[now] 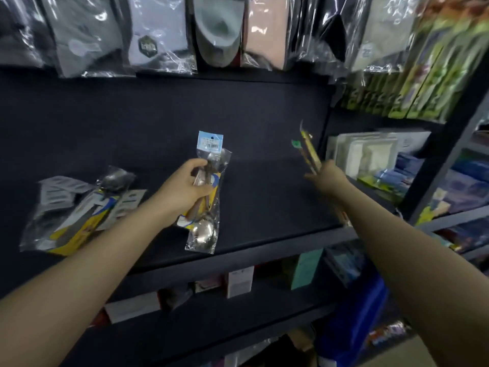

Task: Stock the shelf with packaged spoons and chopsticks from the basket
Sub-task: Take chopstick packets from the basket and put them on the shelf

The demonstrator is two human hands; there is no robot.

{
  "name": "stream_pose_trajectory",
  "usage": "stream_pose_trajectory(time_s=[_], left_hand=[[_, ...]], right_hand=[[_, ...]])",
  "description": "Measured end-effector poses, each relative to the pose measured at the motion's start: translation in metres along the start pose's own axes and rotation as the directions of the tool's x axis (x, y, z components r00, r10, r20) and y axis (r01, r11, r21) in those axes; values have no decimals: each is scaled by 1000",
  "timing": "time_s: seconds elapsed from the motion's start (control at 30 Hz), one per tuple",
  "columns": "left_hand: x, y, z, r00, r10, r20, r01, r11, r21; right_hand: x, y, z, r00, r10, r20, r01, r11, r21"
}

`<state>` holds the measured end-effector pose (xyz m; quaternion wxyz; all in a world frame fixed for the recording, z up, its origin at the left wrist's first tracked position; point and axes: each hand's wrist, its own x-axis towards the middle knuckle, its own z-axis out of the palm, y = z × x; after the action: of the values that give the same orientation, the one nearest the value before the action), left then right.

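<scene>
Open room: your way is clear over bare shelf [264, 186] at frame centre.
Obstacle: spoon packs [79, 207] crowd centre left.
Overhead: hanging packets [158, 35] line the top.

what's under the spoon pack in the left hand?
Under the clear-plastic spoon pack gripped by the left hand lies bare dark shelf board. Whether the pack's lower end touches the board can't be told.

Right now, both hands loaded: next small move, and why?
Probably lower the left hand and lay its spoon pack on the bare shelf beside the spoon packs already lying at the left. It hangs just above the board, and the right hand holds chopsticks further off.
</scene>
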<state>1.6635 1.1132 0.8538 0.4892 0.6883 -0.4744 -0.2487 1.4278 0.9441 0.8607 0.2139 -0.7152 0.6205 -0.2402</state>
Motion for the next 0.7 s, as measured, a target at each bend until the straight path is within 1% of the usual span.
stream_pose_trajectory(time_s=[0.03, 0.07, 0.13, 0.23, 0.3, 0.37, 0.4, 0.47, 0.5, 0.53, 0.6, 0.63, 0.7], left_hand=[[5, 4, 7, 1000, -12, -5, 12, 1000, -2], [9, 8, 15, 1000, -23, -15, 23, 1000, -12], [17, 12, 29, 998, -39, -40, 37, 999, -37], [23, 14, 40, 994, -67, -89, 64, 998, -28], [21, 13, 37, 990, -66, -124, 67, 998, 2], [13, 10, 24, 983, -39, -181, 57, 994, 96], [7, 8, 14, 976, -22, -216, 59, 984, 166], [-7, 2, -12, 958, 2, -286, 85, 954, 289], [-15, -2, -26, 947, 8, -323, 103, 940, 325], [-21, -7, -40, 934, 18, -357, 119, 926, 358], [-33, -16, -66, 908, 22, -419, 191, 869, 457], [-35, -22, -77, 900, 16, -436, 227, 836, 499], [-36, -33, -99, 909, -12, -416, 261, 795, 548]], right_hand=[[13, 1, -1, 999, -39, -25, 36, 991, -129], [26, 5, 0, 997, -73, -26, 66, 976, -209], [46, 11, 5, 994, -105, 28, 109, 941, -321], [65, 18, 20, 980, -118, 163, 180, 877, -445], [64, 8, 29, 963, -221, 154, 268, 843, -466], [55, -12, 38, 911, -393, 126, 409, 819, -403], [47, -25, 44, 863, -488, 130, 501, 793, -346], [25, -52, 55, 729, -661, 179, 685, 704, -188], [12, -64, 60, 657, -727, 202, 752, 650, -108], [-1, -76, 68, 597, -771, 221, 797, 602, -52], [-28, -96, 79, 511, -821, 253, 848, 530, 5], [-42, -105, 84, 481, -837, 262, 863, 504, 27], [-65, -120, 90, 440, -860, 258, 877, 474, 84]])
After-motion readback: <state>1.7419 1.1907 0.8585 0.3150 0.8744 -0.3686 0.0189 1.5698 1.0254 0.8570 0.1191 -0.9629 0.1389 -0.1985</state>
